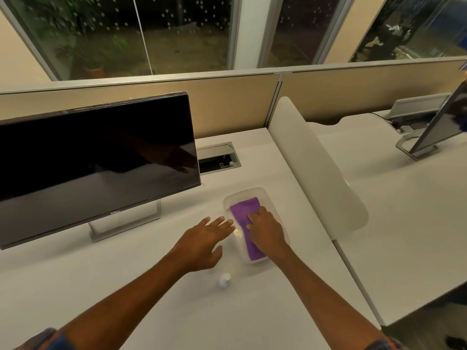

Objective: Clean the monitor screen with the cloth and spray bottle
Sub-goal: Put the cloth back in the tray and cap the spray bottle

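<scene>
Cloth (243, 209) in tray (255, 192) right of monitor (96, 157); bottle (224, 279) nearer on desk (126, 286)

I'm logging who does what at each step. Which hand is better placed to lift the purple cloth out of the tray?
The right hand: its fingers already rest on the purple cloth inside the clear tray. The left hand is spread open beside the tray, holding nothing.

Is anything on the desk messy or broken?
Nothing stands out. The purple cloth lies in its clear tray under the right hand, and the small white bottle stands upright.
</scene>
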Tool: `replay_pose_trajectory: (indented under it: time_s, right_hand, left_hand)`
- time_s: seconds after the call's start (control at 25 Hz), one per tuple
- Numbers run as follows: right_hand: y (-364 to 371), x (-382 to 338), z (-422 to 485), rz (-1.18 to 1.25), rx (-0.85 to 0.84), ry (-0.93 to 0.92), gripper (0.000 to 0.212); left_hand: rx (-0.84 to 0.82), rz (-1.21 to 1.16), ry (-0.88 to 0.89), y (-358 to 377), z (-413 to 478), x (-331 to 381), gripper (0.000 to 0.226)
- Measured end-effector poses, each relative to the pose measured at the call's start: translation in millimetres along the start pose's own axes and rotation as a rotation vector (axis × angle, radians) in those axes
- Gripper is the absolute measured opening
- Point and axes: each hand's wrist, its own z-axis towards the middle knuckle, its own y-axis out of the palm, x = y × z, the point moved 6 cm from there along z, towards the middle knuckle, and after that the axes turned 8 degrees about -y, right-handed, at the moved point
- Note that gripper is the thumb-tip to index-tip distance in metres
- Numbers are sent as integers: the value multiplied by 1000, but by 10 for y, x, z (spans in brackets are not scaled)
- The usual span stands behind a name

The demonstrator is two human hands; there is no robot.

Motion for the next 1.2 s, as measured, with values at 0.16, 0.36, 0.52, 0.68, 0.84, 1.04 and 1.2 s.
replay_pose_trajectory:
  time_s: [0.16, 0.36, 0.52, 0.68, 0.84, 1.04, 1.2]
  right_hand:
    - [97, 11, -30, -49, -115, -44, 57]
    - [-7, -9, -67, -41, -109, -35, 60]
    - [-268, -64, -230, 49, 12, -4, 58]
    - [-392, -252, -525, 255, 155, -19, 50]
    - [-349, -514, -816, 415, 220, -82, 40]
    - [-294, -590, -1007, 421, 212, -123, 36]
    - [-347, -579, -1080, 417, 223, -127, 35]
  left_hand:
    - [-10, 14, 3, 9, 1, 12, 68]
    - [1, 20, 27, -51, -1, 78, 64]
    - [50, -85, 2, -117, -87, -42, 50]
    - [65, -107, -54, -30, -308, -263, 35]
    - [-16, -94, -105, 272, -477, -375, 45]
    - [-6, -61, -144, 543, -503, -396, 37]
    - [55, -97, -153, 585, -545, -407, 31]
